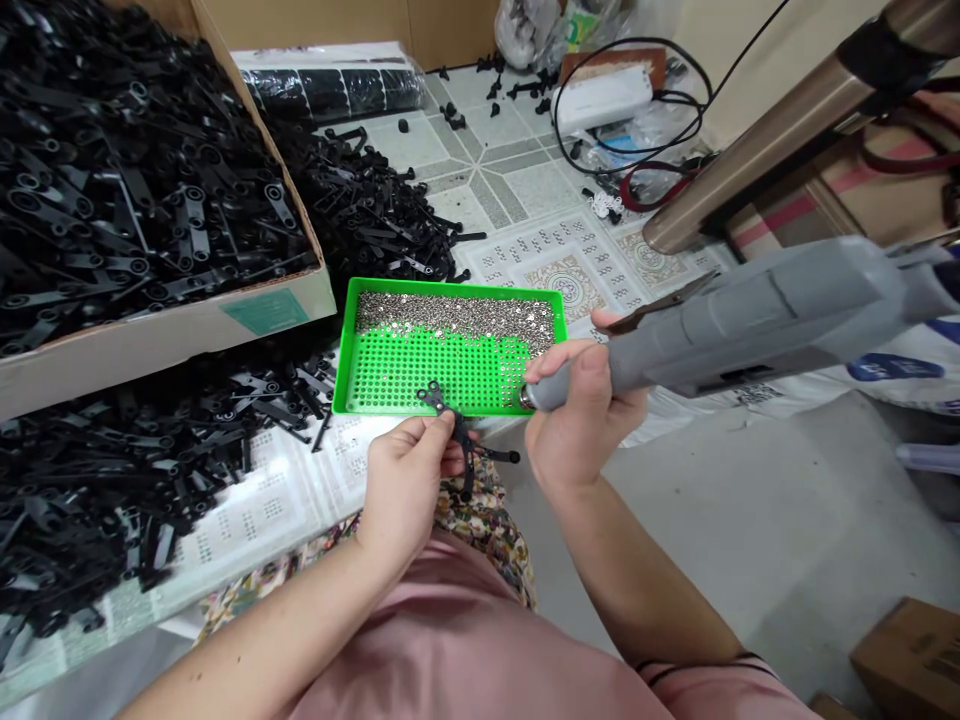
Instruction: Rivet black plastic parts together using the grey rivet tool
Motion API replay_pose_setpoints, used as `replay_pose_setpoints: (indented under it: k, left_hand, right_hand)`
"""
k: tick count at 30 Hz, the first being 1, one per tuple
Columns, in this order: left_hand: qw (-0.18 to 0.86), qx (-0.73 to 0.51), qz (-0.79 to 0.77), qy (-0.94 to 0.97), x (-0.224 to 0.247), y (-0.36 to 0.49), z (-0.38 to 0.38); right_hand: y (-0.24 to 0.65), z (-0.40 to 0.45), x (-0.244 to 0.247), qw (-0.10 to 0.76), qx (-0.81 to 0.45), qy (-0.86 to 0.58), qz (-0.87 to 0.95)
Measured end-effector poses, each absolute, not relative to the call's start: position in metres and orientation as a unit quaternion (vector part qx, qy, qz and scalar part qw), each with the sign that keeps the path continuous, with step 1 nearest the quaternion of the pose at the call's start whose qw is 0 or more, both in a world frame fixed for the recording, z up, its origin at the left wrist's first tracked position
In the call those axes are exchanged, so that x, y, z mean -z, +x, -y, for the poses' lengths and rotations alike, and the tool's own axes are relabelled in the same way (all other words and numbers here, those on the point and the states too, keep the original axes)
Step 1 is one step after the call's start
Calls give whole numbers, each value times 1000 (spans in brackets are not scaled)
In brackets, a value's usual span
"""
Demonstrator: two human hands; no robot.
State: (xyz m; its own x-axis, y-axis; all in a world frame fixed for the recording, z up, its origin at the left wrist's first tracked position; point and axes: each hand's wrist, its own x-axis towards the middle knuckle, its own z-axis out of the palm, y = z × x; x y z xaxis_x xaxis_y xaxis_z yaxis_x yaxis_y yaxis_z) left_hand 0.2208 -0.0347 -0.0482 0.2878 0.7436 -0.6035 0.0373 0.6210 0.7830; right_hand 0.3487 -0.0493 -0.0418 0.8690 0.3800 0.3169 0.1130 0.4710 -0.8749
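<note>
My left hand (409,470) is closed on a black plastic bracket (433,397) with several arms, held at the near edge of a green tray (345,350). Small shiny screws (450,312) are heaped along the tray's far side, and the near part shows rows of holes, some at the right with screws standing in them. In my right hand (581,420) is a grey power screwdriver (720,320). Its tip points left, over the tray's near right corner, a short way from the bracket.
At the left stands a cardboard box (330,290) full of black plastic parts (135,160). More loose black parts (375,210) lie around it on the patterned table cover (510,200). A brown metal post (757,150), a cable (709,80) and a white power strip (604,100) are at the back right.
</note>
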Motion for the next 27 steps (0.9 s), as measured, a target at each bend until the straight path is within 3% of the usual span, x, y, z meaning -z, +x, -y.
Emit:
replay_pose_setpoints:
  k: [6, 15, 27]
  left_hand:
    - [698, -236, -563, 374, 47, 222, 34]
    - [673, -242, -546, 437, 52, 218, 35]
    - [664, -239, -544, 454, 52, 218, 35]
  right_hand:
    - [370, 52, 48, 799, -220, -405, 386]
    - [357, 47, -5, 796, -280, -385, 374]
    - [342, 35, 5, 789, -279, -408, 365]
